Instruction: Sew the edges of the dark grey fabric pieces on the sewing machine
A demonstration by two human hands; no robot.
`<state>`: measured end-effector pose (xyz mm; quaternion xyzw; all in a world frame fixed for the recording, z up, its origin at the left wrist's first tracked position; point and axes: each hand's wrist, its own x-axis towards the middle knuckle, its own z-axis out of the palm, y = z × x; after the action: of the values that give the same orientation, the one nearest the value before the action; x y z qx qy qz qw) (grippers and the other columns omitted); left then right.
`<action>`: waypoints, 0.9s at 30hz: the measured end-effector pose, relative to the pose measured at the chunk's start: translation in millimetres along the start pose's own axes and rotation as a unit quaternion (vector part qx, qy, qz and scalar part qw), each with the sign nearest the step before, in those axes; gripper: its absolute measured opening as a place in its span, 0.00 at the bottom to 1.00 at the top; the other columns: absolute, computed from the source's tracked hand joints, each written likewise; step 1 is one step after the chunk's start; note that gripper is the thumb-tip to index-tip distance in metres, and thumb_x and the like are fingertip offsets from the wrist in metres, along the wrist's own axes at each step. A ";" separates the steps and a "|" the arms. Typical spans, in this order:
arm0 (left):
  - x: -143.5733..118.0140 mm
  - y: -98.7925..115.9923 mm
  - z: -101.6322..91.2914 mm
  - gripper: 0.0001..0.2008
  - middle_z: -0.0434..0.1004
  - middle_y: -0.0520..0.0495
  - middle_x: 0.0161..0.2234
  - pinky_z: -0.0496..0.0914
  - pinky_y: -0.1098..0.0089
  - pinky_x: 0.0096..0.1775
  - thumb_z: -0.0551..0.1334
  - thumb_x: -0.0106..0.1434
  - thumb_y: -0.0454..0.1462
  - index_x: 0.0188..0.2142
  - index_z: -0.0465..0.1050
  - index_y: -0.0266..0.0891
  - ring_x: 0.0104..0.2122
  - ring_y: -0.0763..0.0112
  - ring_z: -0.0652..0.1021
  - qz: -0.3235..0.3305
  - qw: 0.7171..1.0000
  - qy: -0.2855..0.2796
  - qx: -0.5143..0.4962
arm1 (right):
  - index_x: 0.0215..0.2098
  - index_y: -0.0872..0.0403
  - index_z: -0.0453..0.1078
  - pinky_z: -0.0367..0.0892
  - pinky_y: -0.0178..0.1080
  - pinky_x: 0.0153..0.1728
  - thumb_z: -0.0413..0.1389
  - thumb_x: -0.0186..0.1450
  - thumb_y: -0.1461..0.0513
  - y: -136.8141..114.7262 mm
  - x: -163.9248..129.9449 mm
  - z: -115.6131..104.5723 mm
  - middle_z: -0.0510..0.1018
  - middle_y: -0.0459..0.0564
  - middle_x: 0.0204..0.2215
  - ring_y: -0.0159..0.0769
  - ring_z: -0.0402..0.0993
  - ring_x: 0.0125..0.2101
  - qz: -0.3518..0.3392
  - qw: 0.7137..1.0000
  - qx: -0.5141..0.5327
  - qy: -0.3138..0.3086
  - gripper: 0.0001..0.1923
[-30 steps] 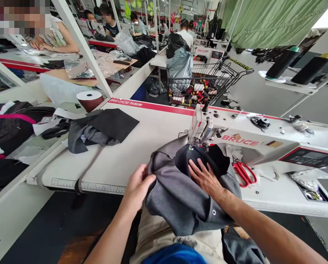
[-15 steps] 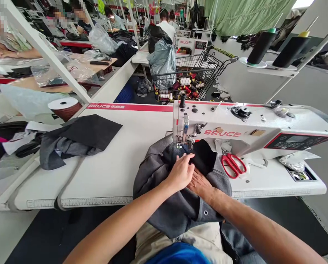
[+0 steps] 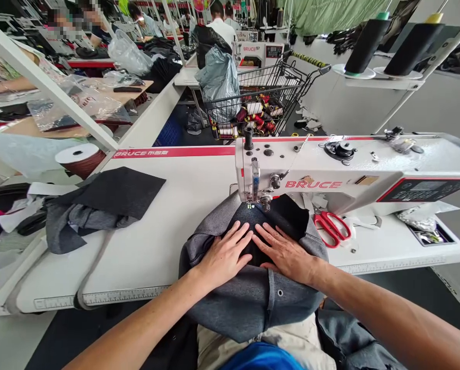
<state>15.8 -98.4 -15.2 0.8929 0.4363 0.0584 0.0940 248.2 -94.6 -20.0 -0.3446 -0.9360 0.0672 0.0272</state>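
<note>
Grey garment (image 3: 249, 298) under both flat hands: left (image 3: 224, 257), right (image 3: 286, 253).

The white sewing table (image 3: 183, 205) carries a white sewing machine (image 3: 330, 177) along its back right. A grey garment (image 3: 249, 293) lies under the machine's needle and hangs over the front edge. Red-handled scissors (image 3: 332, 228) rest just right of it. At the left end sits a pile of dark grey fabric pieces (image 3: 98, 205).
</note>
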 end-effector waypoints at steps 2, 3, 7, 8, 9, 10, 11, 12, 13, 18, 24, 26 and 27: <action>0.2 1.5 -1.5 0.23 0.52 0.44 0.67 0.70 0.53 0.54 0.56 0.67 0.41 0.61 0.61 0.40 0.66 0.52 0.55 0.010 1.000 -0.001 0.002 | 0.68 0.55 0.47 0.56 0.56 0.61 0.57 0.66 0.54 6.5 0.9 -5.2 0.47 0.56 0.68 0.53 0.43 0.66 -0.008 1.000 0.000 -0.020 0.39; 0.5 2.2 -2.5 0.22 0.52 0.44 0.67 0.71 0.53 0.53 0.56 0.67 0.40 0.59 0.63 0.39 0.66 0.52 0.54 0.013 1.000 -0.003 0.001 | 0.68 0.54 0.48 0.56 0.57 0.61 0.58 0.66 0.54 8.8 1.6 -7.3 0.48 0.56 0.68 0.54 0.43 0.66 -0.011 1.000 0.000 -0.027 0.38; 0.6 1.4 -7.6 0.21 0.56 0.44 0.65 0.73 0.53 0.52 0.59 0.65 0.41 0.56 0.65 0.38 0.66 0.52 0.55 0.018 1.000 -0.011 -0.008 | 0.65 0.59 0.54 0.52 0.58 0.62 0.55 0.68 0.59 5.7 4.1 -12.2 0.53 0.59 0.66 0.53 0.43 0.66 -0.046 0.998 0.003 -0.035 0.30; 0.5 0.3 -8.8 0.22 0.58 0.44 0.64 0.72 0.52 0.53 0.59 0.64 0.41 0.57 0.65 0.38 0.65 0.52 0.56 0.018 1.000 -0.013 -0.010 | 0.64 0.61 0.56 0.51 0.56 0.63 0.53 0.69 0.61 2.8 4.1 -12.8 0.54 0.61 0.66 0.51 0.44 0.66 -0.058 0.998 0.006 -0.033 0.27; 0.4 -0.9 -9.9 0.23 0.59 0.44 0.64 0.71 0.51 0.54 0.60 0.64 0.42 0.58 0.64 0.39 0.65 0.52 0.56 0.019 1.000 -0.016 -0.011 | 0.63 0.63 0.58 0.52 0.54 0.63 0.50 0.70 0.64 -0.1 3.6 -13.6 0.56 0.63 0.65 0.49 0.46 0.66 -0.067 0.997 0.012 -0.033 0.24; 0.3 -2.3 -10.9 0.24 0.60 0.45 0.64 0.69 0.51 0.55 0.60 0.64 0.42 0.58 0.63 0.39 0.65 0.52 0.57 0.020 1.000 -0.019 -0.011 | 0.62 0.64 0.59 0.53 0.52 0.63 0.48 0.70 0.66 -2.3 2.8 -14.4 0.57 0.64 0.64 0.48 0.49 0.65 -0.070 0.997 0.021 -0.035 0.22; 0.2 -3.6 -11.7 0.24 0.60 0.45 0.63 0.69 0.51 0.56 0.60 0.64 0.42 0.58 0.64 0.39 0.64 0.52 0.57 0.020 1.000 -0.020 -0.011 | 0.62 0.63 0.59 0.55 0.51 0.62 0.46 0.70 0.68 -3.7 1.7 -15.5 0.58 0.64 0.64 0.47 0.51 0.65 -0.068 0.996 0.030 -0.040 0.22; 0.1 -4.7 -12.5 0.24 0.61 0.45 0.63 0.68 0.51 0.56 0.60 0.64 0.42 0.58 0.65 0.39 0.64 0.52 0.58 0.020 1.000 -0.021 -0.011 | 0.62 0.62 0.59 0.57 0.51 0.62 0.46 0.70 0.68 -4.2 0.4 -16.8 0.59 0.63 0.63 0.47 0.52 0.64 -0.062 0.996 0.040 -0.046 0.22; -0.2 -5.7 -13.1 0.24 0.61 0.45 0.63 0.68 0.52 0.56 0.60 0.64 0.42 0.58 0.65 0.39 0.64 0.53 0.58 0.018 1.000 -0.020 -0.011 | 0.63 0.60 0.59 0.58 0.52 0.61 0.46 0.70 0.68 -3.9 -1.0 -18.1 0.59 0.61 0.63 0.47 0.53 0.64 -0.057 0.996 0.050 -0.054 0.23; -2.2 -9.3 -16.3 0.29 0.60 0.48 0.63 0.69 0.51 0.53 0.59 0.63 0.40 0.63 0.57 0.50 0.62 0.51 0.61 0.021 0.999 -0.032 0.007 | 0.66 0.55 0.52 0.54 0.58 0.61 0.46 0.69 0.68 -1.5 -5.5 -21.6 0.57 0.59 0.65 0.50 0.49 0.65 -0.047 0.994 0.067 -0.069 0.27; -1.6 -16.5 -18.3 0.28 0.50 0.53 0.67 0.68 0.50 0.53 0.58 0.62 0.40 0.62 0.59 0.54 0.61 0.51 0.63 0.044 0.998 -0.040 0.020 | 0.67 0.53 0.51 0.54 0.60 0.61 0.47 0.67 0.68 -3.9 -5.3 -20.3 0.49 0.55 0.68 0.53 0.46 0.65 -0.047 0.993 0.063 -0.084 0.30; -1.1 -18.6 -17.9 0.27 0.51 0.54 0.67 0.67 0.49 0.54 0.58 0.63 0.41 0.62 0.60 0.54 0.60 0.51 0.63 0.050 0.998 -0.036 0.021 | 0.67 0.52 0.51 0.55 0.60 0.61 0.47 0.67 0.68 -3.5 -5.1 -20.6 0.48 0.53 0.68 0.53 0.46 0.65 -0.044 0.993 0.062 -0.087 0.31; -0.9 -19.6 -17.6 0.27 0.52 0.54 0.67 0.68 0.49 0.53 0.58 0.63 0.41 0.62 0.61 0.54 0.60 0.51 0.63 0.050 0.998 -0.035 0.023 | 0.67 0.52 0.51 0.55 0.59 0.61 0.47 0.67 0.67 -3.2 -5.0 -20.8 0.48 0.53 0.68 0.52 0.46 0.66 -0.043 0.993 0.061 -0.087 0.31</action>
<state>-3.1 -85.2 -2.4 0.9171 0.3887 0.0219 0.0859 251.9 -97.9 1.1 -0.2942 -0.9430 0.1527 -0.0306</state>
